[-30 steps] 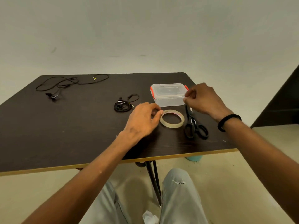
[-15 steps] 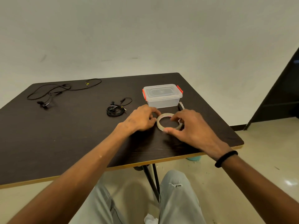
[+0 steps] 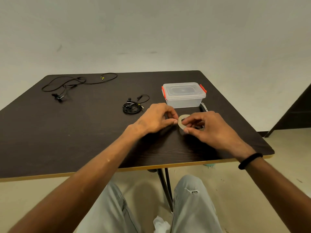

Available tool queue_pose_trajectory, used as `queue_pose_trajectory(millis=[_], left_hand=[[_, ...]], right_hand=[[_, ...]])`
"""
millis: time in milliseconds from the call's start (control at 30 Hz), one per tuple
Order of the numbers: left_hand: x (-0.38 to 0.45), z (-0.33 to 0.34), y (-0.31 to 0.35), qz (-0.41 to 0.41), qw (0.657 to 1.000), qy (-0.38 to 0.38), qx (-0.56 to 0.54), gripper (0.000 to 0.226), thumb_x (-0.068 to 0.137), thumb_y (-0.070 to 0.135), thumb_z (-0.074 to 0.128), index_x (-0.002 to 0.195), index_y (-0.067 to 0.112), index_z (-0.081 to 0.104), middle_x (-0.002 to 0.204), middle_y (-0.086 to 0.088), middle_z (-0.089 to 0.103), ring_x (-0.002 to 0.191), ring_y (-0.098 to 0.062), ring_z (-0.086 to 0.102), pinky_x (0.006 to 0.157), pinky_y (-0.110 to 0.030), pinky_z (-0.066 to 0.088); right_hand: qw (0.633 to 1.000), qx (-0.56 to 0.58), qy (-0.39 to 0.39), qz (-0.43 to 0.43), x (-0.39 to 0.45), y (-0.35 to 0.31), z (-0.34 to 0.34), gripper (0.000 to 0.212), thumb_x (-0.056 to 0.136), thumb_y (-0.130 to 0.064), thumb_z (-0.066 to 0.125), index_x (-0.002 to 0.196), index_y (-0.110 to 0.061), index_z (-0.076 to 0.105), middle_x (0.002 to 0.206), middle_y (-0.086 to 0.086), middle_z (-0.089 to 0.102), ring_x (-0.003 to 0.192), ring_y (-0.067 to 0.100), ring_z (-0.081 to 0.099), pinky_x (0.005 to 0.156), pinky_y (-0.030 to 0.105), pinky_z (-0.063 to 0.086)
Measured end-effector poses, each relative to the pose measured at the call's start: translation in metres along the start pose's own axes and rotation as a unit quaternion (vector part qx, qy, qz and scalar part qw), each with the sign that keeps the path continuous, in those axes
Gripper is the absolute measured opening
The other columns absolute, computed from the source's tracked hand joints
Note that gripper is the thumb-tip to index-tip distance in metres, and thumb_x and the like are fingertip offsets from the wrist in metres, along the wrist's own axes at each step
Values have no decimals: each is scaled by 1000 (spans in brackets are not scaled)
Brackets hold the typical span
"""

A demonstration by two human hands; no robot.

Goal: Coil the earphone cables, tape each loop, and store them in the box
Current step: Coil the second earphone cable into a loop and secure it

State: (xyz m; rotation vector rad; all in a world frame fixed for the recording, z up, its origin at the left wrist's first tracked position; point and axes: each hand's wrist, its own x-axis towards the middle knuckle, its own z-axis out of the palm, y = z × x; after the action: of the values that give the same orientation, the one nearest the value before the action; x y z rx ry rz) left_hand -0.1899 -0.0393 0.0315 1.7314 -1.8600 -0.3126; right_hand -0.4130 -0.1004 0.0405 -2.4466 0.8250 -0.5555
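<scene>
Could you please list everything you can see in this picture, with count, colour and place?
Clear tape roll: one, translucent beige, held between both hands.
Coiled black earphone cable: one, table centre.
Loose black earphone cable: one, far left.
Clear plastic box with red clips: one, lid on, behind the hands.
Scissors: one, only the tips show, beside the box.
Dark wooden table: one.
Black wristband: one, right wrist.
Left hand: touches the roll.
Right hand: pinches the roll.

We find a bare, sparsely furnished room, not clearly home or office: a plain scuffed wall [image 3: 151, 31], pale hard floor [image 3: 252, 165], and one dark wood-grain table [image 3: 84, 132] with a yellow front edge on thin metal legs [image 3: 165, 187].
</scene>
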Motion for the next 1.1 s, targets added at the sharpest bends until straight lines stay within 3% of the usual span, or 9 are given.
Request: queue_pose_trajectory(millis=[200,400,500,567,700,867,1100], left_hand=[[-1,4,-2,2,998,46,-31,10,92,30,77,98,22,77,88,11,70,68,-3,59,63,-11,43],[0,11,-4,-24,999,32,13,6,99,28,66,102,26,71,87,20,60,72,-1,56,75,-34,50],[-1,12,-6,-25,999,23,8,17,102,16,59,106,25,73,94,17,63,84,-3,61,82,-33,53],[-2,11,-7,-23,999,25,-3,21,100,13,59,106,25,75,94,17,66,82,-2,62,80,-32,55],[-4,10,-4,-15,1000,21,-16,15,92,37,75,103,27,74,92,15,69,68,10,57,65,-17,43],[-6,15,0,-56,996,70,11,10,95,39,71,97,30,74,90,17,68,73,1,57,79,-36,56],[-25,30,11,-85,987,127,57,11,97,40,68,102,33,75,97,13,69,84,-8,62,76,-37,56]], right_hand=[[999,19,26,8,-2,8,-7,24,89,-23,82,111,-32,80,100,-20,74,94,-5,68,82,16,53],[999,-35,10,-5,3,13,-8,27,92,-22,79,118,-29,78,111,-16,73,98,-4,65,73,10,46],[999,-36,7,-4,4,17,-8,27,91,-22,79,118,-28,78,114,-15,74,100,-1,66,76,11,46],[999,-34,8,-1,4,19,-7,28,91,-22,80,117,-28,78,115,-14,74,102,1,66,80,13,48],[999,-29,18,-8,5,18,-4,27,90,-23,81,115,-30,79,109,-17,74,98,-3,66,80,12,50],[999,-41,9,-11,4,19,-2,26,92,-22,78,117,-30,77,111,-16,73,99,-2,64,77,11,48],[997,-77,10,-11,3,21,0,25,94,-20,76,118,-25,78,113,-10,73,95,1,63,71,5,43]])
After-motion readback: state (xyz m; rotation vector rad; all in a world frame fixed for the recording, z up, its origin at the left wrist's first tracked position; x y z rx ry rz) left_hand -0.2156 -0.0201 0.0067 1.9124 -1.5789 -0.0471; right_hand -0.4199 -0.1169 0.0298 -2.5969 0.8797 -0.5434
